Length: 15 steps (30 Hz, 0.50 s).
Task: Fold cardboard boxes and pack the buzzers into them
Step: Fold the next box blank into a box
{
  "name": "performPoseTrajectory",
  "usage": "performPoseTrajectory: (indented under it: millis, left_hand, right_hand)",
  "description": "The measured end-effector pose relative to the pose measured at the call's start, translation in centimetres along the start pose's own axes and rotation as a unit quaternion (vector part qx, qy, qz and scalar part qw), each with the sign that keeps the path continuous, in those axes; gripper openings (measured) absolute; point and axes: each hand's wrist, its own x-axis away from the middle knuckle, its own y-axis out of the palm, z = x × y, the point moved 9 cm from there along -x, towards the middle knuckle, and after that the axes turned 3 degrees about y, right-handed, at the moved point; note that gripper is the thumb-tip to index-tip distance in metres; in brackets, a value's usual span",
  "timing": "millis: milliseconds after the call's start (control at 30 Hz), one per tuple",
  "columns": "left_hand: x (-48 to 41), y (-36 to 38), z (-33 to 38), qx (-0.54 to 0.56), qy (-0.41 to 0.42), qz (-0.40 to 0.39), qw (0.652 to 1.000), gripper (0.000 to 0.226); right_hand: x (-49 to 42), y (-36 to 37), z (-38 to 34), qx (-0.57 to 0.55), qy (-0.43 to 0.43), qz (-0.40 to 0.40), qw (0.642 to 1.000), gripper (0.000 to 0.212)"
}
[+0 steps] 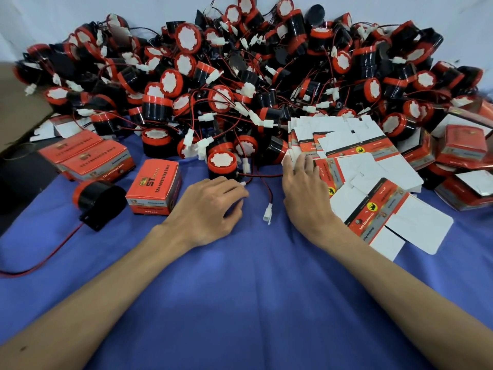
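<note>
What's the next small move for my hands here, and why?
Probably slide one flat red-and-white cardboard blank off the fanned stack with the right hand: its fingers rest there, and the red-and-black buzzer at the left hand has only a closed red box nearby.

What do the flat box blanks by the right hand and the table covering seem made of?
Flat box blanks: thin card, likely; printed red outside, plain white inside, with crisp die-cut flaps. Table covering: blue cloth, matte, lying in soft creases.

Red-black buzzers (221, 162), blue cloth (240, 289), red-white flat boxes (373, 209).
</note>
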Motion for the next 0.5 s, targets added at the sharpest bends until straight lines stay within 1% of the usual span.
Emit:
performPoseTrajectory:
  millis: [100,167,267,300,333,367,400,433,467,500]
  left_hand:
    - [0.0,0.0,-0.1,0.002,-0.003,0.004,1.0,0.03]
    - [0.0,0.0,-0.2,0.004,-0.007,0.01,1.0,0.024]
    - [0.1,-0.1,-0.3,0.004,-0.009,0.02,1.0,0.019]
    - [0.1,0.0,-0.4,0.005,-0.011,0.02,1.0,0.019]
    - [0.1,0.0,-0.4,0.008,-0.013,0.02,1.0,0.02]
    - [0.1,-0.1,-0.5,0.013,-0.017,0.022,1.0,0.022]
    - [0.1,-0.1,-0.7,0.022,-0.024,0.025,0.999,0.027]
    - [0.2,-0.2,-1.0,0.037,-0.034,0.029,0.998,0.032]
    - [0.2,-0.3,-1.4,0.062,-0.047,0.035,0.996,0.035]
    - [0.3,-0.5,-1.8,0.093,-0.058,0.042,0.993,0.035]
  right_hand:
    - [0.3,-0.3,-0.2,-0.025,-0.011,0.009,1.0,0.064]
    - [0.3,-0.6,-0.5,-0.04,-0.031,0.017,0.999,0.064]
    - [0.2,-1.5,-0.7,-0.071,-0.048,0.026,0.996,0.071]
    - [0.4,-2.0,-0.7,-0.082,-0.054,0.035,0.995,0.072]
    - [0.6,-3.0,-0.8,-0.097,-0.07,0.064,0.991,0.069]
    - [1.0,-4.5,-1.1,-0.118,-0.099,0.122,0.981,0.063]
    - [1.8,-6.2,-1.4,-0.143,-0.139,0.196,0.96,0.056]
    - [3.0,-7.9,-2.0,-0.163,-0.193,0.278,0.927,0.049]
    - [4.5,-9.1,-2.7,-0.182,-0.251,0.349,0.884,0.042]
    - [5.9,-9.7,-3.6,-0.204,-0.31,0.383,0.846,0.034]
